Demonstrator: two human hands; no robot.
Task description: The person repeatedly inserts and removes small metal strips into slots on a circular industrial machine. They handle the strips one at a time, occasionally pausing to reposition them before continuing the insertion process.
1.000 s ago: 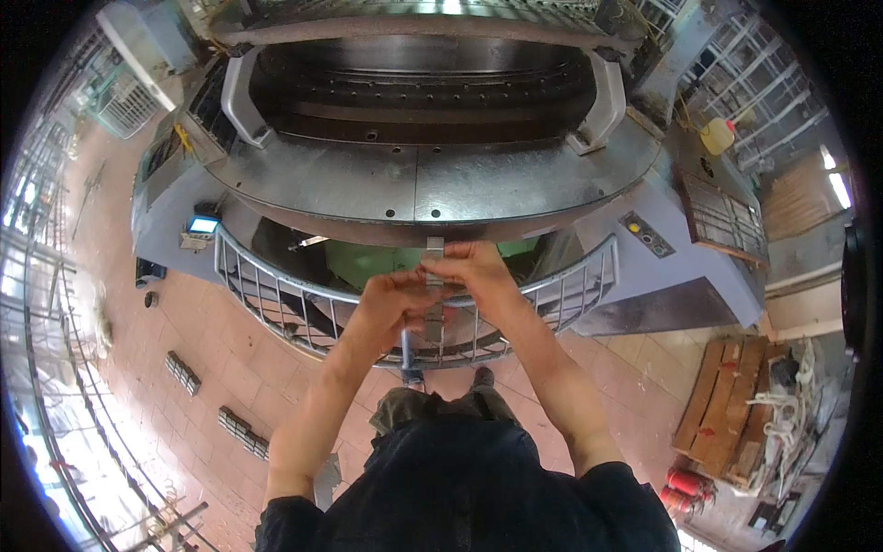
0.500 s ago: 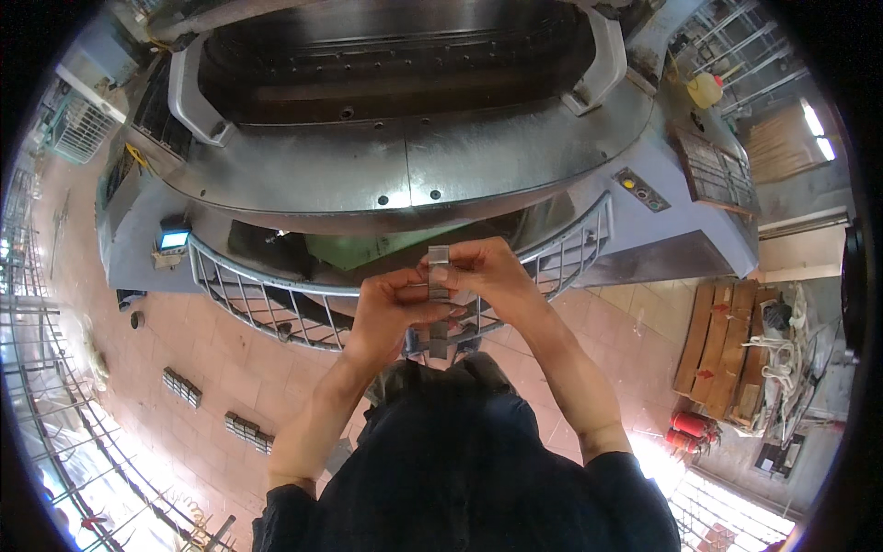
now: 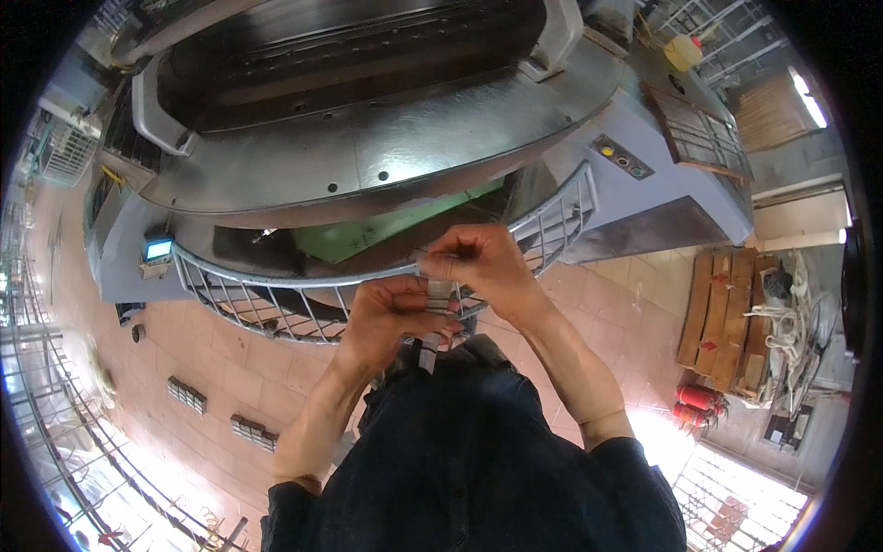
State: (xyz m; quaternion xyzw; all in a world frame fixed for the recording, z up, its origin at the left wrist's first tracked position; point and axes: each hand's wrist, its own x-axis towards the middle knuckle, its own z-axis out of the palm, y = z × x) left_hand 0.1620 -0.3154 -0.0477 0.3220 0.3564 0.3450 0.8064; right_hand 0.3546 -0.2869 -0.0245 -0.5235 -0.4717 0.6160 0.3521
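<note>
A narrow grey stack of flat metal pieces (image 3: pixel 439 289) stands out in front of my body, above the railing. My left hand (image 3: pixel 379 320) is closed around its middle, with fingers behind and across it. The stack's lower end (image 3: pixel 429 354) shows below those fingers, close to my dark shirt. At the far end my right hand (image 3: pixel 483 264) is closed in a pinch, thumb and forefinger together. A thin edge shows by its fingertips, but I cannot tell whether that piece is apart from the stack.
A curved metal railing (image 3: pixel 303 299) runs before a large machine with a rounded steel table (image 3: pixel 267 170). Rows of grey blocks (image 3: pixel 253 432) lie on the tiled floor at left. Brown boards (image 3: pixel 717 317) and red extinguishers (image 3: pixel 696 402) are at right. A button panel (image 3: pixel 622 156) sits on the machine.
My right hand has shifted slightly up to the stack's far end, its fingers now pinched there. The stack tilts a little differently. The view has turned, so the machine appears slanted.
</note>
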